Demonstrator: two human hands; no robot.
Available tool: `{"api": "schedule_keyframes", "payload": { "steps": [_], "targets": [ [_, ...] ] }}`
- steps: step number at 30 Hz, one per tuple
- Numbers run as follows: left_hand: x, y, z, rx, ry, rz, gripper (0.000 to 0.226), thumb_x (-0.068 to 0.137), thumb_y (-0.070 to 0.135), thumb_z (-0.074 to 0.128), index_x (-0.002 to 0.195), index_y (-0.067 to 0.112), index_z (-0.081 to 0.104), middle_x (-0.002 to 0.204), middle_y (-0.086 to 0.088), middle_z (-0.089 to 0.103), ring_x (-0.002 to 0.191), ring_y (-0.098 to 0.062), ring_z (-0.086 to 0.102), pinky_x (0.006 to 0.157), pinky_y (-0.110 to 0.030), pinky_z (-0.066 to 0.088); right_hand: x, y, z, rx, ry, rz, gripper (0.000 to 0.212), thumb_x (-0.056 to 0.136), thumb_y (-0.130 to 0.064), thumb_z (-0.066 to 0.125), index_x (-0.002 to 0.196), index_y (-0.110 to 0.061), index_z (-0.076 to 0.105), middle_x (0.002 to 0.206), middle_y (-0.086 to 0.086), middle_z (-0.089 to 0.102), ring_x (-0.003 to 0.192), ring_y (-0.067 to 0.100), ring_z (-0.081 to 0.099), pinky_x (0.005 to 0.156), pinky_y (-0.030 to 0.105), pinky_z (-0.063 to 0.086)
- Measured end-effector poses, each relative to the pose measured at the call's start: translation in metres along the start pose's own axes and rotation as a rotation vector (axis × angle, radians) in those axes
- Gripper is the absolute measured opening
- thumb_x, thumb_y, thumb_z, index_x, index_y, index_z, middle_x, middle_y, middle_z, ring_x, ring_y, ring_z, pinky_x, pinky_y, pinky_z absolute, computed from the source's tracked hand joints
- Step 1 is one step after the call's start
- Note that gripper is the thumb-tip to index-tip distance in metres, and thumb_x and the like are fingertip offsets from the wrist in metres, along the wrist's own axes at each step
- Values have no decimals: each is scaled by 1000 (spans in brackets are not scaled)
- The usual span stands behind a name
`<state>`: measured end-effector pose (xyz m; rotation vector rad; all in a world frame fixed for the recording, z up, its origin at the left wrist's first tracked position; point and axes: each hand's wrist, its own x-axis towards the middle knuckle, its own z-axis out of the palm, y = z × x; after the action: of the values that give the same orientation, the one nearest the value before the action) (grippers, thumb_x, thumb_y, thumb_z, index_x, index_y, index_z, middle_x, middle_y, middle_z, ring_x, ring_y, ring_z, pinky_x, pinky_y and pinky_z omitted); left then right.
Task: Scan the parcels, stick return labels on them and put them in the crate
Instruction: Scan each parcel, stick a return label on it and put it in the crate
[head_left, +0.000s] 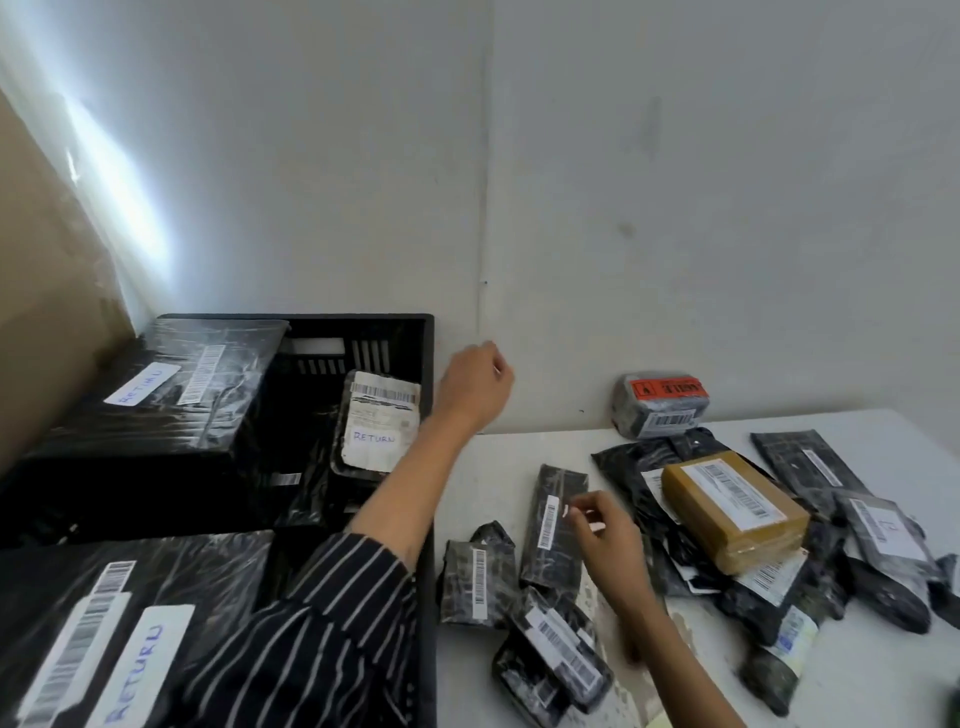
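Under your right fingers (592, 506), which pinched a white slip (565, 512), lay the parcel (558, 488); smoothing the slip flat mattered. Left fingers (493, 358) curled loosely, empty.

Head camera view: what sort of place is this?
Probably a parcel returns station: a black crate holds parcels with handwritten RETURN labels, and barcoded black mailers and a brown box lie on a white table.

Black crate (363, 318), glossy black-wrapped parcels (556, 551) with white barcode strips (546, 522), white return label (371, 439) lettered in blue, dark sleeve (322, 623) with thin white stripes, tan box (727, 519), grey parcel (631, 415) — red-orange sticker (667, 387) printed in black — white tabletop (883, 686).
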<state>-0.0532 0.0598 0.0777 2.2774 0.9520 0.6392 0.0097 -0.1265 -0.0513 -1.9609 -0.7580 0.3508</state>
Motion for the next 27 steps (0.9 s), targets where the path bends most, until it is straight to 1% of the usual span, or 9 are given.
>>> {"api": "schedule_keyframes", "payload": {
  "steps": [5,8,10,13,14,17,20,24,27],
  "targets": [
    [-25,-2,87,22,-399,-277,27,93,16,50,104,-5,62,116,-24,62,108,-35,58,85,-32,46,20,46,-1,-171,-121,247,18,92,-12,56,104,1,60,105,17,65,91,25,59,72,29,41],
    [-52,-25,123,121,-531,-432,36,95,17,49,122,-6,53,131,-22,53,118,-35,53,92,-33,44,27,65,8,-229,-228,379,36,93,-17,55,121,5,52,113,21,63,106,30,58,80,28,42],
    [-69,-40,140,193,-581,-478,37,95,17,48,125,-5,51,134,-21,51,121,-34,51,95,-33,43,30,77,17,-286,-301,415,36,94,-24,54,118,2,53,113,20,63,106,29,59,78,28,42],
    [-83,-54,159,300,-581,-473,35,97,17,46,127,-2,49,134,-19,51,122,-32,51,95,-32,43,30,97,35,-268,-295,437,24,91,-30,57,81,-8,55,96,15,62,84,23,58,65,26,39],
    [-85,-57,165,314,-588,-466,35,97,16,45,127,-1,48,134,-19,50,122,-32,50,96,-32,42,30,102,40,-273,-277,447,25,90,-31,58,80,-7,57,97,14,61,84,22,57,67,26,41],
    [-89,-60,181,380,-630,-420,36,95,12,44,128,0,49,134,-18,51,124,-32,47,98,-35,42,28,106,48,-250,-223,453,32,90,-29,58,102,1,61,111,15,54,96,26,54,82,27,44],
    [-92,-62,189,421,-572,-417,34,94,10,44,127,1,46,132,-15,51,124,-31,45,97,-36,41,29,111,52,-149,-167,472,31,87,-26,64,100,1,57,110,16,51,95,28,55,82,31,48],
    [-90,-64,187,252,-474,-458,29,93,15,51,120,2,49,125,-16,55,115,-31,52,93,-37,46,28,111,48,92,-145,497,28,85,-21,66,98,-11,44,110,19,56,94,28,60,83,44,53],
    [-87,-54,182,35,-362,-468,30,90,16,59,117,4,52,118,-14,60,105,-28,57,86,-33,48,26,93,26,333,-141,497,28,90,-8,60,108,-9,38,103,12,58,87,19,61,69,24,53]
  ]
}}
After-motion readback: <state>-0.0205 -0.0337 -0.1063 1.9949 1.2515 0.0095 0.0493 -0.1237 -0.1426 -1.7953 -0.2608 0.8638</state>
